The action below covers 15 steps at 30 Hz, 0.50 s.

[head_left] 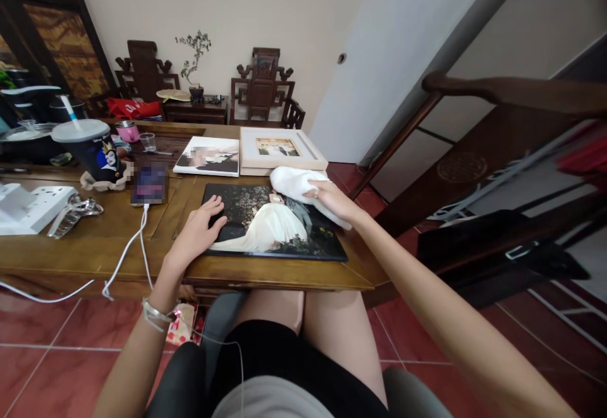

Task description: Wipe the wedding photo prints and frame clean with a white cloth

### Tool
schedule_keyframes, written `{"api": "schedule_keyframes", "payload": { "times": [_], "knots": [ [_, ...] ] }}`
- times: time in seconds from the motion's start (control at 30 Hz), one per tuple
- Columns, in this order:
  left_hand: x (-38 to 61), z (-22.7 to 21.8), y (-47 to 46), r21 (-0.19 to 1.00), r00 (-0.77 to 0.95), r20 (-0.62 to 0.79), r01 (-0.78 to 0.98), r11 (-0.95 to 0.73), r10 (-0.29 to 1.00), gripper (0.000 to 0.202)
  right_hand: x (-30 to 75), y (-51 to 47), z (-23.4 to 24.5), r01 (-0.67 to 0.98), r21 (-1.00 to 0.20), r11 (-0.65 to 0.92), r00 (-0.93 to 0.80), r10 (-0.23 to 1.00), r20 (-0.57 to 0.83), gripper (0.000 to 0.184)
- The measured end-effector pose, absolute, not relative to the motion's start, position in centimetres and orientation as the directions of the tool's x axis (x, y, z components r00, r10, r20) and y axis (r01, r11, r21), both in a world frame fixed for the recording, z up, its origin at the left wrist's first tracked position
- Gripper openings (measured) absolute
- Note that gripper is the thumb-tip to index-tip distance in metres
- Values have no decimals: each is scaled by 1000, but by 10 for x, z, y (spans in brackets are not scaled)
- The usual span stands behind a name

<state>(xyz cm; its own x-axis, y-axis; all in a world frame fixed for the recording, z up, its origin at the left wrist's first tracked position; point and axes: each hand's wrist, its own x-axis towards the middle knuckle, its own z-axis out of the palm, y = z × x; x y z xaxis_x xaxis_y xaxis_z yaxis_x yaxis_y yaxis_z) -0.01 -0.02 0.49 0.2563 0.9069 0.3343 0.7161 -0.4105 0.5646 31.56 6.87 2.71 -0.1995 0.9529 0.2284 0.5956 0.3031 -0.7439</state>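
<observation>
A large wedding photo panel [275, 228] lies flat on the wooden table in front of me, showing a white gown against a dark background. My left hand [202, 228] rests on the panel's left edge, fingers spread. On the panel's upper right part lies a white cloth [296, 184], gripped by my right hand [329, 198], with some of it hanging toward the right corner. The cloth hides that part of the picture. Just behind the panel are a smaller photo print [211, 160] and a pale boxed frame [279, 155] with a picture in its middle.
On the left of the table [199, 269] are a phone [149, 184] on a white cable, a dark lidded cup [92, 149] with a straw, a white power strip [38, 206], a pink mug [127, 131] and a small clear cup [148, 142]. A wooden chair [474, 146] stands at right.
</observation>
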Motion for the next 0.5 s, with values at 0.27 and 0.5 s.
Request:
{"api": "schedule_keyframes", "payload": {
  "times": [0.27, 0.5],
  "knots": [
    [2, 4, 1, 570, 218, 357, 720, -397, 908, 44, 329, -36, 22, 679, -615, 401, -397, 905, 151, 19],
    [3, 5, -1, 499, 255, 376, 754, -426, 891, 45, 343, -66, 19, 670, -646, 367, -410, 908, 90, 22]
  ]
}}
